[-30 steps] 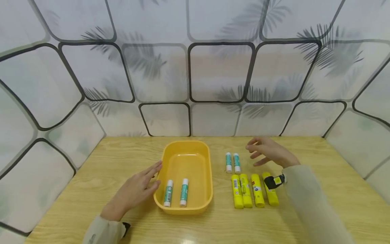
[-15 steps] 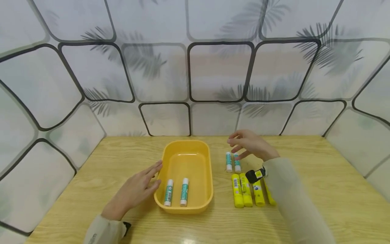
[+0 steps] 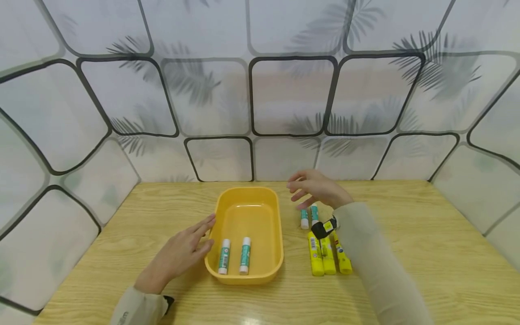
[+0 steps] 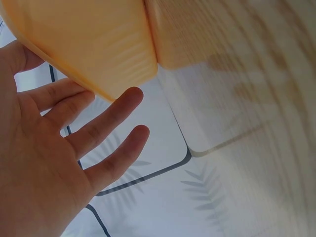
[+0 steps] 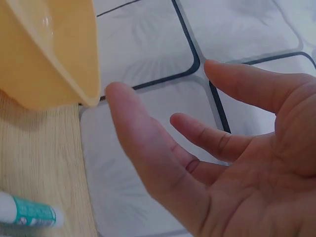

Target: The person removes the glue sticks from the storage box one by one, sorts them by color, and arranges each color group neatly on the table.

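Observation:
My left hand (image 3: 178, 255) rests its fingertips on the left rim of a yellow plastic tray (image 3: 252, 219); the left wrist view shows its fingers extended at the tray's edge (image 4: 74, 76). Inside the tray lie two white-and-teal glue sticks (image 3: 245, 256). Holding nothing, my right hand (image 3: 317, 187) hovers with loosely bent fingers right of the tray, near the back. Below it, two more teal glue sticks (image 3: 304, 221) lie on the table, partly covered by the hand. In the right wrist view, one glue stick (image 5: 34, 213) shows at lower left, apart from the fingers.
Yellow glue sticks (image 3: 316, 256) lie in a row on the wooden table (image 3: 170, 205), nearer the front; my right sleeve (image 3: 365, 243) and wrist strap cover part of the row. A patterned curtain (image 3: 219, 158) stands along the table's back and sides.
My right hand has moved left, from right of the teal glue sticks to above them, and its sleeve now hides the rightmost yellow glue stick. The left hand and tray have stayed put.

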`<state>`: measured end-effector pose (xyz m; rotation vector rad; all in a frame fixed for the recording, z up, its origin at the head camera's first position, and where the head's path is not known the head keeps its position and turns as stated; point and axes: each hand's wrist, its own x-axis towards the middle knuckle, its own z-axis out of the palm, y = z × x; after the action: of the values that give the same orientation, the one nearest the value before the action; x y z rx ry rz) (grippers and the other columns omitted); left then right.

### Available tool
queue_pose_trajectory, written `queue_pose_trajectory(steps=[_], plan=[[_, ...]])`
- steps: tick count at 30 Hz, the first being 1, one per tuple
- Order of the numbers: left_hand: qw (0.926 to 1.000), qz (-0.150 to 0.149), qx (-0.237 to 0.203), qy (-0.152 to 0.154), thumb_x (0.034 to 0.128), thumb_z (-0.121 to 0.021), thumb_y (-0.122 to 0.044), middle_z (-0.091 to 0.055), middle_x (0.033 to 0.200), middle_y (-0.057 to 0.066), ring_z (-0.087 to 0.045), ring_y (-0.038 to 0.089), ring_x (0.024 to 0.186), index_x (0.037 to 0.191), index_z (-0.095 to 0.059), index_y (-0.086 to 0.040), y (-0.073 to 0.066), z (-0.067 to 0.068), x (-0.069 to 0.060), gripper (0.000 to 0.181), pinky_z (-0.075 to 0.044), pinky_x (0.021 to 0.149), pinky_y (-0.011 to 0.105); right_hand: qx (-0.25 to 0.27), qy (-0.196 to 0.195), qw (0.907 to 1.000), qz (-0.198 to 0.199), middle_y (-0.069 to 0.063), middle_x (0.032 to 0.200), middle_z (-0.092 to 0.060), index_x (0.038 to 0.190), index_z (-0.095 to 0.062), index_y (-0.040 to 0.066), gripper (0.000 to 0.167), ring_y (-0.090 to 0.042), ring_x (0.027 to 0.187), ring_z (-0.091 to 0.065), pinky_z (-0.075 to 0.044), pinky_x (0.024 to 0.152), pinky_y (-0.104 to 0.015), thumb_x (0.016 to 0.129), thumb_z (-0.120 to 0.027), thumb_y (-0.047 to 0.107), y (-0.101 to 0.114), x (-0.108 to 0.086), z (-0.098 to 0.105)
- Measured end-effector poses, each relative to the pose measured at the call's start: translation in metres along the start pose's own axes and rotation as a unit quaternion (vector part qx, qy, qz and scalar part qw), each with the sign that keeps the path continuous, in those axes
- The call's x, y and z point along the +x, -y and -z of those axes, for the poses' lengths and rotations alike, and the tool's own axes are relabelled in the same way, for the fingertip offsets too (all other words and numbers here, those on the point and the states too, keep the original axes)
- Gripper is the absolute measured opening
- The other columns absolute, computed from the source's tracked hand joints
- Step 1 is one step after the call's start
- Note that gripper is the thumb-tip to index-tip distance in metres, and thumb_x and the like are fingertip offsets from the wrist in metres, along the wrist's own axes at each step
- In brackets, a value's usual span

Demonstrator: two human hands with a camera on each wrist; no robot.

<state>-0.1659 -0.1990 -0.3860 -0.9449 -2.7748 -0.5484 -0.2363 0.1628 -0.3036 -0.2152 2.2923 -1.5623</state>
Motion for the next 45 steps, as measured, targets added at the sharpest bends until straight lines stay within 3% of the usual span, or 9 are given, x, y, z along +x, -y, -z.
queue_pose_trajectory(steps=[15,32,45], plan=[[1.0000,0.000,-0.007,-0.002,0.1029,-0.060,-0.020,-0.043,0.155,0.018,-0.066,0.035,0.113,0.147,-0.048,0.007,0.002,0.000,0.001,0.052,-0.051,0.098,0.055,0.036,0.028,0.9988,0.017,-0.031,0.128,-0.053,0.135,-0.051,-0.006,0.039,-0.046,0.111,-0.062,-0.062,0.075,-0.043,0.104,-0.059,0.015,0.024,0.017,-0.041],[0.9999,0.009,-0.007,-0.002,0.1024,-0.061,-0.021,-0.045,0.154,0.017,-0.061,0.039,0.120,0.146,-0.050,0.005,0.001,-0.002,-0.003,0.051,-0.050,0.098,0.056,0.078,0.084,0.9932,-0.018,-0.030,0.120,-0.059,0.123,-0.057,-0.004,0.031,-0.044,0.104,-0.067,-0.063,0.069,-0.043,0.100,-0.065,0.015,0.019,0.038,-0.116],[0.9999,0.015,-0.002,0.002,0.1026,-0.061,-0.023,-0.045,0.154,0.016,-0.063,0.039,0.117,0.147,-0.050,0.002,0.002,0.000,0.000,0.052,-0.051,0.096,0.057,0.051,0.107,0.9915,-0.054,-0.026,0.108,-0.061,0.120,-0.055,-0.004,0.032,-0.042,0.089,-0.072,-0.063,0.063,-0.043,0.099,-0.067,0.017,0.007,0.043,-0.131]])
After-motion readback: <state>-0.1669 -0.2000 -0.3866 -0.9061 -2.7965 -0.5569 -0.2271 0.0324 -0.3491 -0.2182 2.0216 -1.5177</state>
